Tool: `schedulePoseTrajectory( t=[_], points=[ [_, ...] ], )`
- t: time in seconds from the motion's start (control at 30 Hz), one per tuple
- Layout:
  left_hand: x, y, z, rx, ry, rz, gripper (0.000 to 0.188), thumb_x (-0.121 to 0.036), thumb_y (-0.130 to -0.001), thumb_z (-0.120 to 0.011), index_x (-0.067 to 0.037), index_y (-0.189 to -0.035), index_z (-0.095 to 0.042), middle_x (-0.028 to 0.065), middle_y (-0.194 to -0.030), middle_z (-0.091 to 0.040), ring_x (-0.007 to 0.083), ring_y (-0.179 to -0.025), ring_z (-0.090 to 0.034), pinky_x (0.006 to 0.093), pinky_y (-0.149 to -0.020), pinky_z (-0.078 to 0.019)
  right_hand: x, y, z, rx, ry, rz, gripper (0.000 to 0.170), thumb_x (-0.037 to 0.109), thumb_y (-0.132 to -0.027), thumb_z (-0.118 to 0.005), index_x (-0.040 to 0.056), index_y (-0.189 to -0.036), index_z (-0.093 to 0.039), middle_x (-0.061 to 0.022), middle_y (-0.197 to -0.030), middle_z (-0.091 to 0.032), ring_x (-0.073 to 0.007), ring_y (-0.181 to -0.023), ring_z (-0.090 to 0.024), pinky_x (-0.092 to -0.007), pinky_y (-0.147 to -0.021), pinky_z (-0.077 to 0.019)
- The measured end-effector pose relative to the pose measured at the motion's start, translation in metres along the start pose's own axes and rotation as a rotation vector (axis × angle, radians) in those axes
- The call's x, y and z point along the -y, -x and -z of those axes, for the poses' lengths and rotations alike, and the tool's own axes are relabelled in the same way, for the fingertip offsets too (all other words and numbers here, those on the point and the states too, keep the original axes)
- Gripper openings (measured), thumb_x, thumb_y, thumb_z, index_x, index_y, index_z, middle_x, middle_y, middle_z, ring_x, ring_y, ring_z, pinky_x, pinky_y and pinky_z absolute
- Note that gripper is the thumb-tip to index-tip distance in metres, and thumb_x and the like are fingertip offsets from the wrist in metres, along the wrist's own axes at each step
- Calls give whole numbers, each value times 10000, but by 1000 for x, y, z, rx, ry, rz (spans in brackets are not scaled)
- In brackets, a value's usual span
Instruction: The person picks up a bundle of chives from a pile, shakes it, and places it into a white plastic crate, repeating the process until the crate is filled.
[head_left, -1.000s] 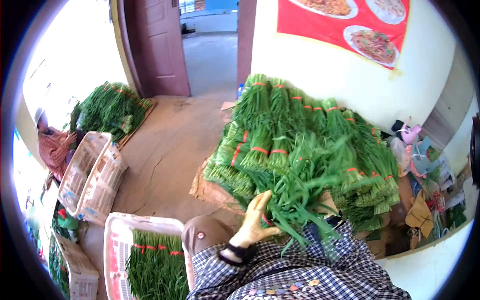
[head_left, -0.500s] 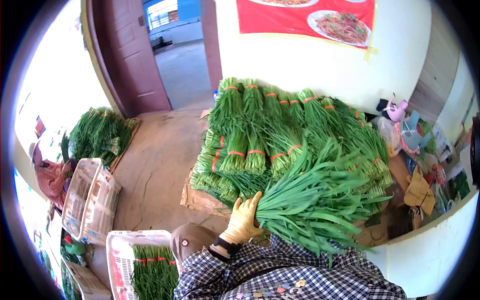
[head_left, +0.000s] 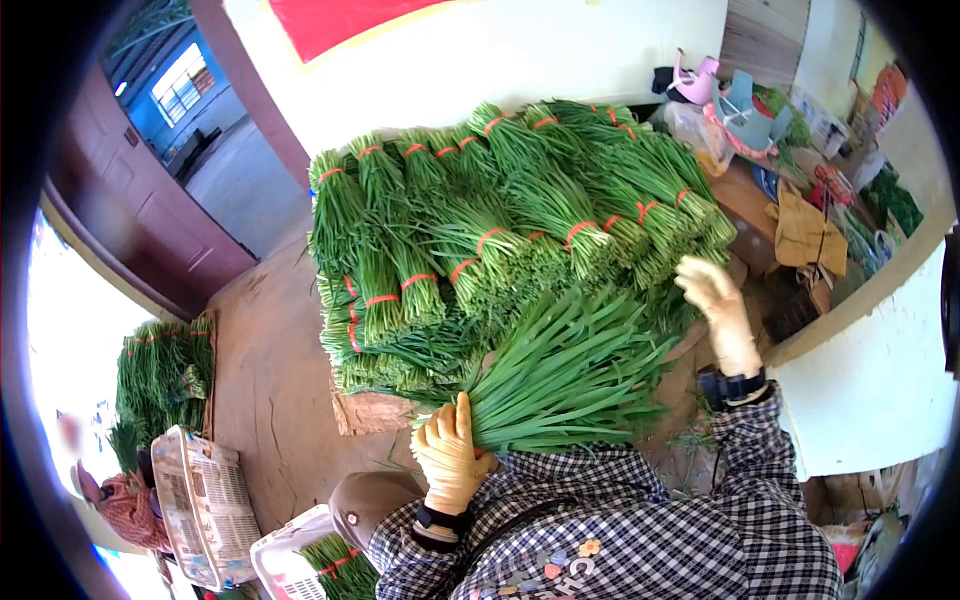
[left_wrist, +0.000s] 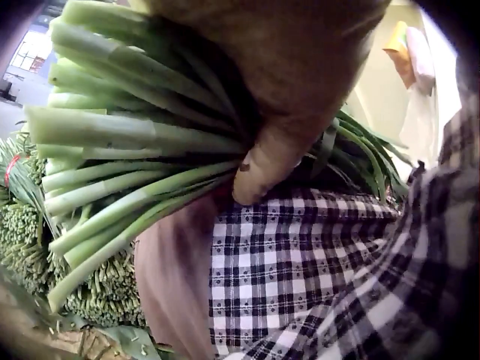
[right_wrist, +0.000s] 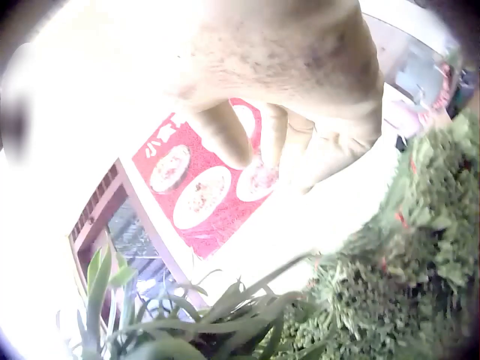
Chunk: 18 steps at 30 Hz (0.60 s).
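Note:
My gloved left hand (head_left: 448, 458) grips a bunch of garlic chives (head_left: 575, 375) around its stems, above my lap. The long flat leaves fan out to the right in the head view. Close up in the left wrist view, pale cut stems (left_wrist: 135, 135) stick out past the thumb (left_wrist: 259, 169), while the palm hides the middle of the bunch. My gloved right hand (head_left: 722, 315) is raised to the right of the leaf tips, fingers loosely bent and holding nothing. Leaf tips (right_wrist: 217, 322) show below that hand in the right wrist view.
Red-banded bunches (head_left: 480, 220) lie piled against the wall ahead. A white crate (head_left: 285, 555) with banded bunches stands at my left knee. Farther left are another crate (head_left: 205, 505), a seated person (head_left: 130, 510) and more greens (head_left: 165, 380). A white panel (head_left: 865, 380) borders the right side.
The head view has swung to the right. The loose, spread leaves are now gathered in my left hand. My right hand, hidden behind the leaves before, has come out to the right.

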<state>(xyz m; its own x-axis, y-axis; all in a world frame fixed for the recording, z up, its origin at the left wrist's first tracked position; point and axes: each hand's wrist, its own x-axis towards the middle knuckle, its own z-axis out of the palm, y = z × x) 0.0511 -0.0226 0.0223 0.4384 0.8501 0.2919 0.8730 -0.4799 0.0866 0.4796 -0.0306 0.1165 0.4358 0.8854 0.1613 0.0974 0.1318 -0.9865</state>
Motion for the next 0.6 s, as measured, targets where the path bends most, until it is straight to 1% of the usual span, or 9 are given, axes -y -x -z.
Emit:
schedulePoseTrajectory(
  t=[0.07,0.13,0.2,0.27,0.3,0.33,0.4,0.47,0.6],
  points=[
    [-3,-1,-2,7,-24,-11,1108,-370,-611,-860,-49,-1558,-381,140,-1348,-549,351,-1190,-541,509,-1031,-415,21,8,16,80,-33,153,334,150,-1001,-687,77,-1325,-650,-72,-1234,-707,-154,-1148,-653,-318,-1045,-505],
    [-6,-3,-2,0,-74,-19,1110,-379,-608,-854,-41,-1555,-384,140,-1352,-547,346,-1192,-540,507,-1039,-407,51,21,-3,136,115,167,201,103,-997,-681,70,-1193,-712,-57,-1151,-736,-130,-1011,-691,-290,-912,-560],
    [-10,-5,-1,2,-69,-23,1116,-381,-603,-850,-37,-1556,-382,140,-1355,-546,347,-1197,-537,507,-1044,-403,55,29,-24,261,315,148,183,89,-956,-725,70,-1138,-725,-48,-1112,-739,-129,-964,-696,-293,-877,-571],
    [-10,-5,-1,2,-82,-35,1119,-384,-600,-846,-37,-1557,-382,141,-1356,-545,350,-1203,-534,508,-1043,-403,35,28,-46,388,422,368,260,74,-899,-774,79,-1151,-713,-62,-1057,-731,-156,-916,-695,-305,-830,-577],
    [-10,-5,-1,4,-82,-37,1113,-386,-601,-840,-36,-1555,-388,145,-1358,-542,348,-1210,-533,505,-1044,-402,23,25,-56,411,512,472,340,84,-846,-813,86,-1166,-699,-85,-1014,-712,-215,-870,-692,-342,-799,-576],
    [-10,-5,-1,7,-84,-34,1113,-386,-601,-840,-36,-1555,-388,145,-1358,-542,348,-1210,-533,505,-1044,-402,17,26,-63,459,654,432,395,89,-833,-802,103,-1206,-673,-104,-1050,-695,-279,-921,-682,-389,-827,-563],
    [-9,-4,-2,-12,-115,-54,1102,-381,-600,-842,-37,-1550,-400,149,-1361,-539,344,-1222,-531,504,-1049,-399,5,25,-73,483,789,551,448,86,-821,-787,115,-1245,-646,-110,-1081,-680,-312,-990,-666,-421,-874,-540],
    [-9,-4,1,-7,-130,-50,1091,-373,-603,-843,-38,-1546,-410,151,-1361,-537,338,-1222,-534,502,-1053,-398,-4,24,-75,515,797,539,480,71,-815,-772,131,-1267,-622,-107,-1109,-668,-320,-1041,-647,-427,-891,-525],
    [-8,-4,2,9,-165,-47,1097,-367,-592,-843,-36,-1545,-413,148,-1347,-542,333,-1214,-542,499,-1052,-402,-9,23,-76,508,759,400,369,86,-852,-755,140,-1193,-624,-81,-1005,-679,-308,-931,-670,-402,-812,-540]
  ],
)
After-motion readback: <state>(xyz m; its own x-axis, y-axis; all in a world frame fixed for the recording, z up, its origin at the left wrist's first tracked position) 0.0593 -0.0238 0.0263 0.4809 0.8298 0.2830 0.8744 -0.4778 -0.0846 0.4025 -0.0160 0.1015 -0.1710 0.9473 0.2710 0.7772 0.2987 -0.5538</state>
